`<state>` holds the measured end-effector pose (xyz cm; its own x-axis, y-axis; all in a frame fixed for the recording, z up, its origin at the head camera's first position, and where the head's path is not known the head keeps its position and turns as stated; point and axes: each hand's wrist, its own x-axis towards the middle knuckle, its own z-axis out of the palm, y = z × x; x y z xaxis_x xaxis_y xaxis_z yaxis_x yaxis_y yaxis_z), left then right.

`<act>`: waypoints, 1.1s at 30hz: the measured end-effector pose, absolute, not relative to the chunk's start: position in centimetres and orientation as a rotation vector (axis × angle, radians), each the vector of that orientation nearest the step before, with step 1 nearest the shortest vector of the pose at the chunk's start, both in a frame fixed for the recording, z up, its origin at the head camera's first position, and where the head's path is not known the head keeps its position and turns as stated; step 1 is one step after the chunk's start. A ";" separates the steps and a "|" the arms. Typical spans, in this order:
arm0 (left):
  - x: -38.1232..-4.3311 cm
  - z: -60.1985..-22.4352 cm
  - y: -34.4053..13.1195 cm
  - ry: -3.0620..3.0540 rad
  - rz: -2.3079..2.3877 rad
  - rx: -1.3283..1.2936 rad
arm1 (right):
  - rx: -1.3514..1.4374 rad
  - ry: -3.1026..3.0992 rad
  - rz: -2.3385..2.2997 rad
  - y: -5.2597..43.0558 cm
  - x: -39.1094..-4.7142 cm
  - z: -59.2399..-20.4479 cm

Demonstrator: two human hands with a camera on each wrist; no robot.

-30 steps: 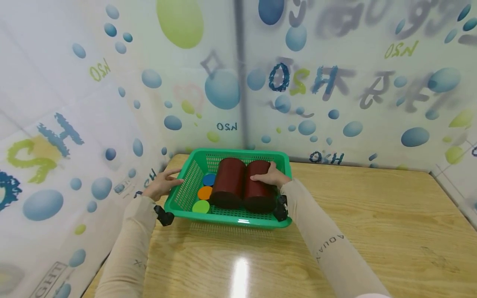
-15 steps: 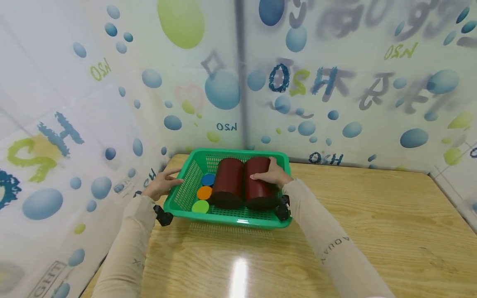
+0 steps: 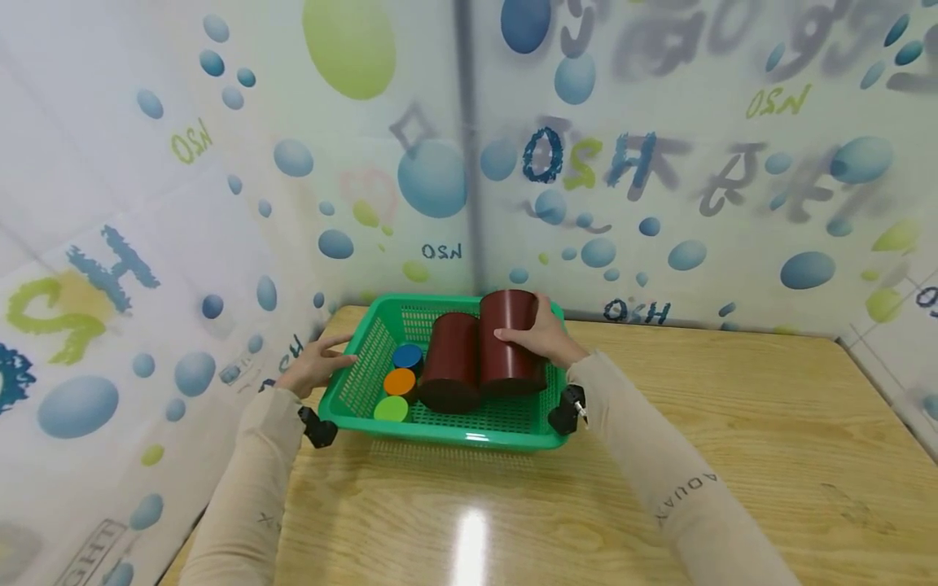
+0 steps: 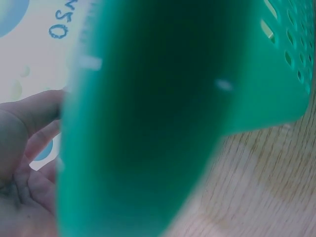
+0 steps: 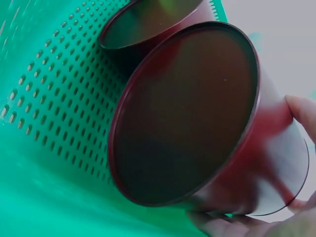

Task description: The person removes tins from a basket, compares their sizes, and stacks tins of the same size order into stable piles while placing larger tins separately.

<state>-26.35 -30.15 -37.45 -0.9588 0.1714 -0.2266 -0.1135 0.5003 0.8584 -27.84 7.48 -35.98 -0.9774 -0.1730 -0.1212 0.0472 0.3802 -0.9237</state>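
My right hand (image 3: 551, 334) grips a dark red cylindrical canister (image 3: 510, 342), thumb across its near side and fingers round the far right. The canister is tilted and stands higher than a second dark red canister (image 3: 450, 358) beside it in the green basket (image 3: 476, 438). In the right wrist view the held canister's round, dark, rimmed end (image 5: 185, 116) faces the camera. My left hand (image 3: 313, 368) touches the basket's left rim with fairly straight fingers, the thumb tip over the rim. The left wrist view shows the rim's blurred outside partly hiding those fingers.
Left of the canisters in the basket are small cylinders with blue (image 3: 408, 356), orange (image 3: 401, 382) and green (image 3: 392, 408) tops. The basket stands on a wooden table (image 3: 659, 456) near the back. A patterned sheet wall (image 3: 623, 203) rises behind and on the left.
The right hand has raised the right canister, shifting it up and back above its neighbour in the basket. The left hand stays at the rim, and the view has shifted slightly.
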 end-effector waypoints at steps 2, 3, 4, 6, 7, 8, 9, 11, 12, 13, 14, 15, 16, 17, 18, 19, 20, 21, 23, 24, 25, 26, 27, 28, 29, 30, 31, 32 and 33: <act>-26.4 -37.6 -30.2 2.462 1.441 0.036 | -0.136 2.455 -1.664 7.7 -27.6 -35.8; -26.5 -37.6 -30.2 2.463 1.436 0.035 | -0.135 2.456 -1.675 7.9 -27.6 -35.7; -26.6 -37.7 -30.2 2.459 1.432 0.019 | -0.137 2.456 -1.685 8.0 -27.6 -35.6; -26.6 -37.7 -30.2 2.463 1.422 0.003 | -0.139 2.460 -1.707 8.4 -27.5 -35.2; -26.6 -37.7 -30.1 2.464 1.419 -0.005 | -0.140 2.461 -1.719 8.6 -27.4 -35.0; -26.6 -37.6 -30.1 2.467 1.416 -0.004 | -0.132 2.444 -1.737 8.7 -27.4 -34.8; -26.6 -37.6 -30.1 2.470 1.412 -0.002 | -0.135 2.438 -1.752 8.9 -27.3 -34.4; -26.5 -37.5 -30.1 2.478 1.408 -0.002 | -0.156 2.444 -1.768 9.4 -27.0 -33.6; -26.5 -37.5 -30.0 2.478 1.408 -0.004 | -0.161 2.446 -1.776 9.6 -26.8 -33.1; -26.5 -37.5 -30.0 2.480 1.407 -0.004 | -0.171 2.450 -1.784 9.9 -26.7 -32.7; -26.5 -37.5 -30.0 2.482 1.408 -0.008 | -0.180 2.455 -1.792 10.2 -26.5 -32.3; -26.5 -37.5 -30.0 2.482 1.408 -0.006 | -0.185 2.459 -1.803 10.6 -26.4 -31.9; -26.5 -37.5 -30.0 2.484 1.408 -0.007 | -0.191 2.461 -1.819 11.0 -26.2 -31.5; -26.5 -37.5 -29.9 2.484 1.406 -0.003 | -0.194 2.463 -1.838 11.4 -26.1 -31.2; -26.5 -37.6 -29.9 2.487 1.405 -0.008 | -0.197 2.462 -1.859 11.9 -26.0 -30.8; -26.5 -37.6 -29.9 2.487 1.402 -0.003 | -0.197 2.468 -1.873 12.4 -25.8 -30.5; -26.5 -37.6 -29.9 2.490 1.399 -0.006 | -0.200 2.474 -1.888 13.0 -25.7 -30.2; -26.5 -37.6 -29.9 2.495 1.390 0.004 | -0.199 2.483 -1.902 13.7 -25.5 -30.0; -26.6 -37.7 -29.9 2.504 1.380 0.006 | -0.196 2.507 -1.926 15.1 -25.2 -29.6; -26.6 -37.7 -29.9 2.506 1.380 0.000 | -0.189 2.522 -1.933 15.9 -25.0 -29.5; -26.6 -37.7 -30.0 2.508 1.376 0.006 | -0.178 2.535 -1.943 16.7 -24.8 -29.4; -26.6 -37.7 -30.0 2.508 1.380 0.001 | -0.165 2.549 -1.952 17.4 -24.6 -29.4; -26.6 -37.7 -30.1 2.507 1.382 0.006 | -0.153 2.561 -1.960 18.2 -24.3 -29.4; -26.6 -37.7 -30.1 2.504 1.390 0.000 | -0.137 2.572 -1.966 19.0 -24.0 -29.5; -26.6 -37.7 -30.1 2.501 1.393 0.008 | -0.125 2.593 -1.961 19.7 -23.8 -29.6; -26.6 -37.8 -30.1 2.499 1.401 0.003 | -0.108 2.620 -1.954 20.4 -23.5 -29.8; -26.6 -37.8 -30.1 2.498 1.405 0.010 | -0.094 2.645 -1.948 21.2 -23.3 -30.0; -26.6 -37.8 -30.1 2.496 1.412 0.013 | -0.086 2.679 -1.937 21.9 -23.1 -30.4; -26.6 -37.8 -30.1 2.496 1.413 0.019 | -0.083 2.706 -1.933 22.7 -23.0 -30.8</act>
<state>-26.57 -30.10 -37.80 -0.9628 0.1442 -0.2284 -0.1217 0.5233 0.8434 -22.96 22.69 -30.85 -0.9817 0.0668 0.1785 -0.1472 0.3291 -0.9328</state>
